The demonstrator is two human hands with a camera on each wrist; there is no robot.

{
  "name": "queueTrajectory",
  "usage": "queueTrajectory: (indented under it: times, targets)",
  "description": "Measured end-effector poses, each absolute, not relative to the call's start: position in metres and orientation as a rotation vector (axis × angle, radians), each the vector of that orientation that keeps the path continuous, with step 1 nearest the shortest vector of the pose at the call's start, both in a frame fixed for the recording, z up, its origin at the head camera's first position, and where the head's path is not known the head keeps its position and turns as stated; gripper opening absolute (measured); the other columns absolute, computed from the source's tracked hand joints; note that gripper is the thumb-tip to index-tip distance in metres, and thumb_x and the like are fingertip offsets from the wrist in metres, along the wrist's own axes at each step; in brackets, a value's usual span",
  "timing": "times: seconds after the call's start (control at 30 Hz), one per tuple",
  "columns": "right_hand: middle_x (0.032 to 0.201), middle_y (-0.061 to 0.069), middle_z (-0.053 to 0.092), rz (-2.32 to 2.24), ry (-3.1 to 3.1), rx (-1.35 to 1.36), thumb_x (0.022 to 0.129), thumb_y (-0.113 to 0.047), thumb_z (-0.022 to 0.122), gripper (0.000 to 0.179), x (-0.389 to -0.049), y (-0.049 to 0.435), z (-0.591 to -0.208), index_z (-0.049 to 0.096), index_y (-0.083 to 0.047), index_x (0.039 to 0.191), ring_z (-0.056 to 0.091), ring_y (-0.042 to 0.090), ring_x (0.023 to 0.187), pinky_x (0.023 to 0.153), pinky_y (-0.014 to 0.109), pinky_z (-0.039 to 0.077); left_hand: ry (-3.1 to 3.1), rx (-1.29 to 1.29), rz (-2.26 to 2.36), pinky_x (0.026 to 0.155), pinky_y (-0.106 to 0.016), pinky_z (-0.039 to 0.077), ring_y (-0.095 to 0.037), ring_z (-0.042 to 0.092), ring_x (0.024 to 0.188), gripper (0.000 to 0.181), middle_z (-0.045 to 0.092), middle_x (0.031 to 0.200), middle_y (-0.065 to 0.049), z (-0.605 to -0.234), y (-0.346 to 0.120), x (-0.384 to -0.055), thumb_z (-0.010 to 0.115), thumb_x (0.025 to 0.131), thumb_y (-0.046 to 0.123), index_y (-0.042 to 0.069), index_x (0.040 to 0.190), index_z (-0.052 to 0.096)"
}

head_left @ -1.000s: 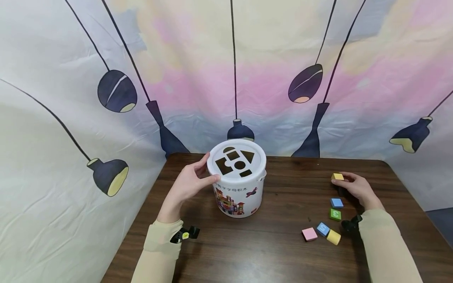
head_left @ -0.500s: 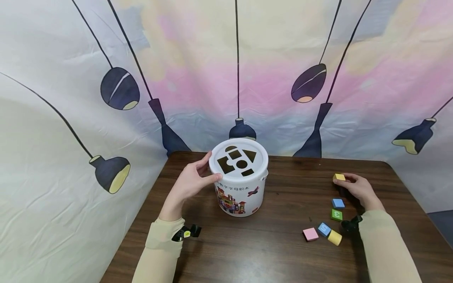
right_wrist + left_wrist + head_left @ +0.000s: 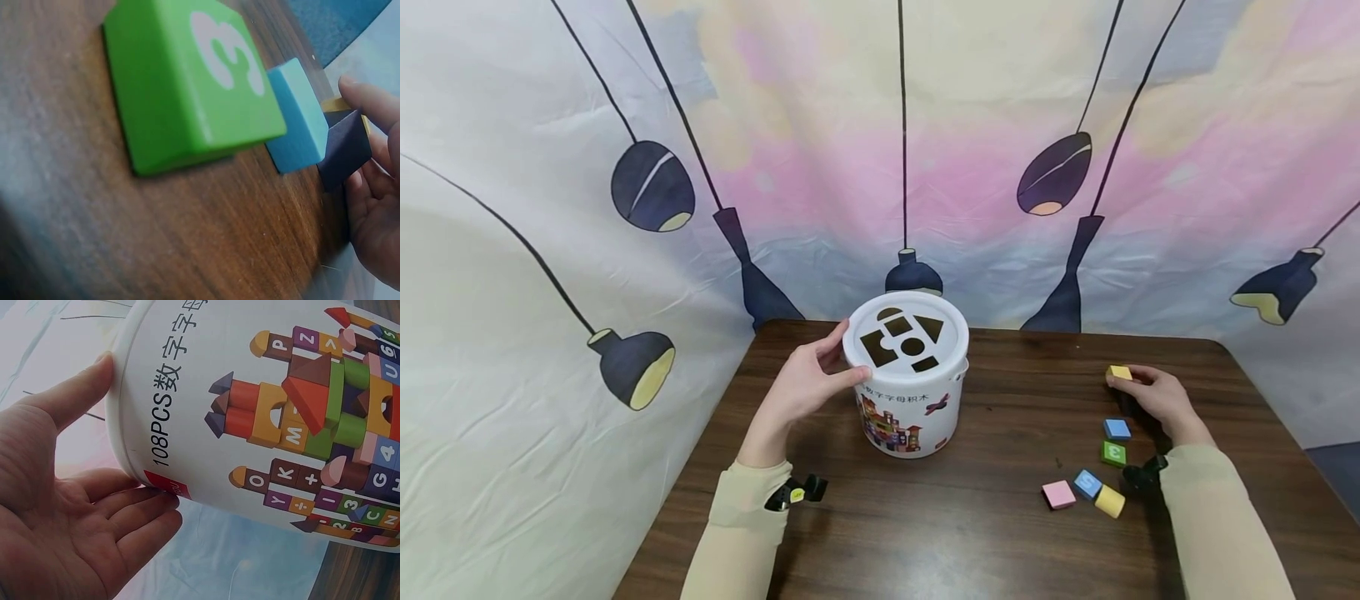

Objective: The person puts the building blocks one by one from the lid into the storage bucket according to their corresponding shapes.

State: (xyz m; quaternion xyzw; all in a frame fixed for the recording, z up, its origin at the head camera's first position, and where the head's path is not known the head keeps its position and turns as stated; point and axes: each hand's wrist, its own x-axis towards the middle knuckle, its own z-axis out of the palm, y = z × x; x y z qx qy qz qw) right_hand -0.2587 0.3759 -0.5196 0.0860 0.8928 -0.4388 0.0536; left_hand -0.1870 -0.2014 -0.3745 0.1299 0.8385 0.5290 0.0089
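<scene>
My left hand (image 3: 805, 383) rests against the white bucket (image 3: 907, 421), thumb at the lid's rim and fairly straight fingers along the side. The bucket stands upright, with shaped holes in its white lid (image 3: 951, 354). My right hand (image 3: 1159, 400) pinches a yellow block (image 3: 1118, 372) between thumb and fingers at the table's right. In the right wrist view, a dark block (image 3: 345, 150) stands beside those fingers and partly hides the yellow block (image 3: 336, 104). Closer to the wrist lie a blue block (image 3: 297, 119) and a green block (image 3: 187, 87) marked 3.
Nearer the front of the brown table (image 3: 970, 533) lie a pink block (image 3: 1058, 495), a blue numbered block (image 3: 1087, 483) and a yellow cylinder (image 3: 1109, 502). Behind the table's back edge hangs a cloth (image 3: 985, 167) printed with lamps.
Both hands keep nearly the same places on the bucket and the yellow block. The head view has shifted slightly.
</scene>
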Motion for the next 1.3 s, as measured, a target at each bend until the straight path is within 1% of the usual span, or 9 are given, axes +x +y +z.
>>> queueTrajectory:
  times: [0.13, 0.23, 0.37, 0.6, 0.73, 0.93, 1.13, 1.3]
  targets:
    - [0.152, 0.043, 0.037, -1.32, 2.713, 0.252, 0.104, -0.057, 0.062, 0.095, -0.259, 0.376, -0.518, 0.033, 0.016, 0.158, 0.046, 0.056, 0.129, 0.102, 0.063, 0.048, 2.622, 0.419, 1.65, 0.114, -0.043, 0.048, -0.026, 0.049, 0.148, 0.091, 0.039, 0.169, -0.008, -0.373, -0.201, -0.186, 0.087, 0.094, 0.029, 0.011, 0.167, 0.036]
    - [0.152, 0.043, 0.037, -1.289, 2.722, 0.249, 0.105, -0.056, 0.061, 0.094, -0.259, 0.378, -0.517, 0.033, 0.016, 0.158, 0.047, 0.056, 0.127, 0.1, 0.063, 0.048, 2.624, 0.436, 1.643, 0.114, -0.045, 0.047, -0.027, 0.049, 0.148, 0.091, 0.038, 0.17, -0.008, -0.372, -0.2, -0.186, 0.087, 0.094, 0.029, 0.01, 0.167, 0.036]
    - [0.151, 0.044, 0.037, -1.263, 2.733, 0.237, 0.105, -0.056, 0.061, 0.094, -0.259, 0.38, -0.516, 0.034, 0.016, 0.157, 0.047, 0.057, 0.125, 0.097, 0.062, 0.048, 2.626, 0.423, 1.634, 0.114, -0.043, 0.047, -0.025, 0.049, 0.147, 0.091, 0.038, 0.169, -0.006, -0.373, -0.199, -0.187, 0.087, 0.094, 0.029, 0.011, 0.167, 0.036]
    - [0.152, 0.046, 0.034, -1.259, 2.749, 0.217, 0.105, -0.055, 0.062, 0.093, -0.26, 0.38, -0.513, 0.034, 0.017, 0.156, 0.043, 0.06, 0.128, 0.104, 0.069, 0.044, 2.628, 0.425, 1.641, 0.112, -0.041, 0.049, -0.024, 0.051, 0.146, 0.091, 0.041, 0.168, -0.007, -0.374, -0.199, -0.187, 0.087, 0.094, 0.029, 0.011, 0.166, 0.036]
    - [0.151, 0.046, 0.035, -1.258, 2.766, 0.217, 0.105, -0.054, 0.062, 0.091, -0.261, 0.38, -0.512, 0.035, 0.018, 0.156, 0.045, 0.06, 0.127, 0.102, 0.068, 0.046, 2.613, 0.434, 1.661, 0.11, -0.041, 0.051, -0.024, 0.052, 0.145, 0.09, 0.042, 0.167, -0.007, -0.374, -0.198, -0.188, 0.087, 0.094, 0.028, 0.011, 0.166, 0.037]
    - [0.152, 0.046, 0.035, -1.263, 2.775, 0.217, 0.106, -0.052, 0.061, 0.09, -0.26, 0.379, -0.509, 0.035, 0.018, 0.156, 0.044, 0.06, 0.128, 0.102, 0.068, 0.046, 2.615, 0.434, 1.657, 0.112, -0.041, 0.049, -0.025, 0.049, 0.147, 0.091, 0.041, 0.168, -0.007, -0.373, -0.199, -0.188, 0.087, 0.093, 0.03, 0.011, 0.167, 0.037]
    - [0.148, 0.044, 0.042, -1.241, 2.85, 0.222, 0.106, -0.051, 0.063, 0.085, -0.26, 0.372, -0.507, 0.041, 0.017, 0.153, 0.048, 0.058, 0.123, 0.098, 0.068, 0.047, 2.628, 0.408, 1.633, 0.112, -0.041, 0.049, -0.024, 0.05, 0.147, 0.091, 0.041, 0.168, -0.006, -0.374, -0.2, -0.188, 0.087, 0.093, 0.032, 0.013, 0.167, 0.037]
    - [0.146, 0.042, 0.046, -1.241, 2.911, 0.184, 0.105, -0.053, 0.063, 0.084, -0.26, 0.363, -0.503, 0.045, 0.014, 0.153, 0.049, 0.058, 0.123, 0.097, 0.069, 0.047, 2.644, 0.402, 1.613, 0.113, -0.041, 0.048, -0.024, 0.051, 0.146, 0.092, 0.041, 0.168, -0.005, -0.375, -0.202, -0.188, 0.088, 0.093, 0.034, 0.014, 0.167, 0.037]
